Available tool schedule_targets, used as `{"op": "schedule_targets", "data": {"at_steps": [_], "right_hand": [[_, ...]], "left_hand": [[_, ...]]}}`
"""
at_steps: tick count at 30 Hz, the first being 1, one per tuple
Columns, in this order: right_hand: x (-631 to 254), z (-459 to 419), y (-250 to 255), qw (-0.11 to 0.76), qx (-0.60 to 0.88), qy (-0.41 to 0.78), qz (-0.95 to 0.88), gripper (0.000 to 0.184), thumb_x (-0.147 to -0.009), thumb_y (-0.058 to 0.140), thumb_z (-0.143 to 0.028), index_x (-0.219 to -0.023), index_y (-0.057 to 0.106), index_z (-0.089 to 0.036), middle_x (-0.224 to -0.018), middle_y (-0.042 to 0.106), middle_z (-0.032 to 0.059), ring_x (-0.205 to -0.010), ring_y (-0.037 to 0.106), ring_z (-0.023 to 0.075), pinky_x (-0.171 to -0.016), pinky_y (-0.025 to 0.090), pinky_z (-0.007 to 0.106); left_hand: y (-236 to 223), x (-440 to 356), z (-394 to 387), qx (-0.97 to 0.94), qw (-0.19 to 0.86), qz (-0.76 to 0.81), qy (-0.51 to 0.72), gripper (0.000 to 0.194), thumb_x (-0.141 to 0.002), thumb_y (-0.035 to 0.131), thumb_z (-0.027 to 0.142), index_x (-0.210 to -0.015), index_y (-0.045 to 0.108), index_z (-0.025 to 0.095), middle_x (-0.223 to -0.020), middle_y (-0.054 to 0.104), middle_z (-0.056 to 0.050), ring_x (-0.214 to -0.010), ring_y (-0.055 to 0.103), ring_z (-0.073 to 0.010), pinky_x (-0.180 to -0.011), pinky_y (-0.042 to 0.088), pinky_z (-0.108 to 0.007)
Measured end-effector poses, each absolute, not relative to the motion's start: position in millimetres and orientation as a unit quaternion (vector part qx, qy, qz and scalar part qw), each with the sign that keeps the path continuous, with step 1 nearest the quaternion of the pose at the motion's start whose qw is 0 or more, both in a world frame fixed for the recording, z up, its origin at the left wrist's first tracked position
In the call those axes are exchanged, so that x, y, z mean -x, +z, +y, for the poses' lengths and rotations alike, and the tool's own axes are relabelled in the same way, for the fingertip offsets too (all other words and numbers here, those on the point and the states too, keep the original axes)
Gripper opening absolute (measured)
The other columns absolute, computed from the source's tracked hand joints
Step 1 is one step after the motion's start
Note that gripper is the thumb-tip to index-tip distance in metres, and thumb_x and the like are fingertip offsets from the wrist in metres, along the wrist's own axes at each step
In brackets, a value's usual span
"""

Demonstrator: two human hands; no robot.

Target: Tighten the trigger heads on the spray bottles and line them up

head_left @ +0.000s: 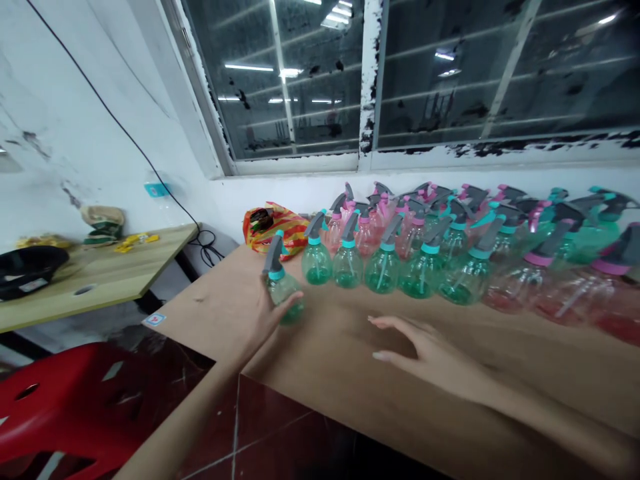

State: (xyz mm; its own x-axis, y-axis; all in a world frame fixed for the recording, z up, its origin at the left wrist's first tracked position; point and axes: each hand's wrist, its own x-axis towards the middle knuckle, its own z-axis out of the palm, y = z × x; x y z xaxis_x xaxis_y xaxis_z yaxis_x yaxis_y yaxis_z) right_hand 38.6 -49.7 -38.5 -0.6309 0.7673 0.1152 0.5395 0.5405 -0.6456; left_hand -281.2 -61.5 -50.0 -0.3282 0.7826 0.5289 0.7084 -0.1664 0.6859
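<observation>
My left hand (270,308) is wrapped round the body of a green spray bottle (286,293) with a teal collar and grey trigger head, held upright over the left part of the table. Whether its base touches the tabletop I cannot tell. My right hand (413,343) is in front of the bottle rows, fingers and thumb apart, holding nothing. Closest to it is a green spray bottle (419,277) in the front row. Several more green bottles stand beside that one, and clear pinkish spray bottles (515,285) with pink collars continue the row to the right.
Behind the bottles are a wall and a barred window (280,93). A red and yellow plastic bag (287,230) lies at the table's back left. Further left are a wooden side table (125,270), a black basin (30,270) and a red stool (75,400). A black cable hangs down the wall.
</observation>
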Motion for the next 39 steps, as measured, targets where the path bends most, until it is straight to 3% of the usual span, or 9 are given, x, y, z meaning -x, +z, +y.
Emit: {"op": "schedule_targets", "data": {"at_steps": [5, 7, 11, 15, 20, 25, 29, 32, 39], "right_hand": [[-37.9, -43.1, -32.5, 0.266, 0.375, 0.31, -0.832, 0.073, -0.076, 0.062, -0.054, -0.139, 0.037, -0.028, -0.139, 0.05, 0.0088, -0.127, 0.047, 0.0305, -0.104, 0.038, 0.051], [-40.9, -38.7, -31.4, 0.295, 0.368, 0.321, -0.821, 0.083, -0.073, 0.065, -0.054, -0.143, 0.03, -0.026, -0.145, 0.043, 0.0113, -0.131, 0.041, 0.0314, -0.106, 0.035, 0.052], [-57.0, -32.9, -30.0, 0.354, 0.363, 0.343, -0.791, 0.092, -0.071, 0.069, -0.052, -0.146, 0.022, -0.026, -0.15, 0.033, 0.013, -0.135, 0.034, 0.0323, -0.108, 0.031, 0.055], [-81.2, -33.7, -26.5, 0.425, 0.365, 0.353, -0.749, 0.082, -0.07, 0.071, -0.048, -0.138, 0.034, -0.023, -0.14, 0.046, 0.0135, -0.126, 0.045, 0.0316, -0.102, 0.039, 0.051], [-115.1, -27.4, -26.3, 0.499, 0.419, 0.311, -0.692, 0.05, -0.074, 0.067, -0.043, -0.116, 0.051, -0.02, -0.104, 0.064, 0.0079, -0.091, 0.062, 0.0248, -0.08, 0.05, 0.043], [-148.0, -13.3, -30.3, 0.515, 0.431, 0.276, -0.688, 0.03, -0.076, 0.057, -0.024, -0.106, 0.057, -0.024, -0.081, 0.058, 0.0001, -0.068, 0.055, 0.0168, -0.065, 0.047, 0.033], [-163.4, -6.0, -28.3, 0.504, 0.437, 0.285, -0.689, 0.018, -0.071, 0.052, -0.015, -0.086, 0.057, -0.024, -0.063, 0.042, -0.0052, -0.053, 0.042, 0.0123, -0.049, 0.037, 0.026], [-167.2, 0.1, -23.9, 0.494, 0.414, 0.279, -0.712, 0.026, -0.069, 0.05, -0.014, -0.091, 0.058, -0.025, -0.062, 0.039, -0.0061, -0.051, 0.038, 0.0112, -0.046, 0.033, 0.025], [-167.4, 11.4, -17.0, 0.454, 0.407, 0.299, -0.734, 0.039, -0.068, 0.049, -0.013, -0.103, 0.06, -0.025, -0.057, 0.036, -0.0071, -0.047, 0.033, 0.0105, -0.045, 0.031, 0.025]], "left_hand": [[-42.8, 205.4, -91.2, -0.636, 0.073, 0.646, 0.415, 0.048, -0.088, 0.052, 0.045, -0.13, 0.041, 0.025, -0.12, 0.054, -0.01, -0.114, 0.053, -0.0309, -0.097, 0.042, -0.05], [-39.3, 177.4, -97.0, -0.67, 0.09, 0.628, 0.385, 0.053, -0.089, 0.05, 0.038, -0.137, 0.033, 0.023, -0.132, 0.045, -0.012, -0.123, 0.046, -0.031, -0.102, 0.04, -0.049], [-37.5, 128.2, -95.8, -0.734, 0.133, 0.578, 0.33, 0.06, -0.088, 0.052, 0.035, -0.14, 0.026, 0.019, -0.131, 0.042, -0.013, -0.124, 0.042, -0.0284, -0.104, 0.039, -0.049], [-40.0, 84.5, -84.2, -0.782, 0.141, 0.523, 0.307, 0.061, -0.085, 0.059, 0.042, -0.135, 0.033, 0.018, -0.128, 0.043, -0.013, -0.121, 0.042, -0.0291, -0.102, 0.04, -0.051], [-41.9, 33.5, -66.4, -0.796, 0.142, 0.52, 0.277, 0.072, -0.074, 0.067, 0.057, -0.125, 0.042, 0.013, -0.111, 0.051, -0.014, -0.107, 0.051, -0.0336, -0.09, 0.047, -0.055], [-51.2, 4.2, -52.8, -0.828, 0.155, 0.466, 0.269, 0.089, -0.066, 0.074, 0.057, -0.132, 0.033, 0.014, -0.117, 0.049, -0.015, -0.111, 0.049, -0.035, -0.093, 0.045, -0.056], [-61.4, 9.6, -40.2, -0.869, 0.174, 0.381, 0.263, 0.076, -0.08, 0.064, 0.046, -0.139, 0.023, 0.02, -0.128, 0.046, -0.015, -0.12, 0.045, -0.0326, -0.099, 0.041, -0.053], [-67.5, 24.2, -27.6, -0.882, 0.171, 0.368, 0.238, 0.065, -0.086, 0.057, 0.039, -0.139, 0.024, 0.022, -0.134, 0.045, -0.014, -0.126, 0.042, -0.0297, -0.104, 0.038, -0.05], [-83.9, 55.8, 0.8, -0.875, 0.07, 0.447, 0.174, 0.046, -0.086, 0.057, 0.034, -0.128, 0.046, 0.02, -0.138, 0.047, -0.013, -0.128, 0.043, -0.0307, -0.104, 0.038, -0.052]]}}
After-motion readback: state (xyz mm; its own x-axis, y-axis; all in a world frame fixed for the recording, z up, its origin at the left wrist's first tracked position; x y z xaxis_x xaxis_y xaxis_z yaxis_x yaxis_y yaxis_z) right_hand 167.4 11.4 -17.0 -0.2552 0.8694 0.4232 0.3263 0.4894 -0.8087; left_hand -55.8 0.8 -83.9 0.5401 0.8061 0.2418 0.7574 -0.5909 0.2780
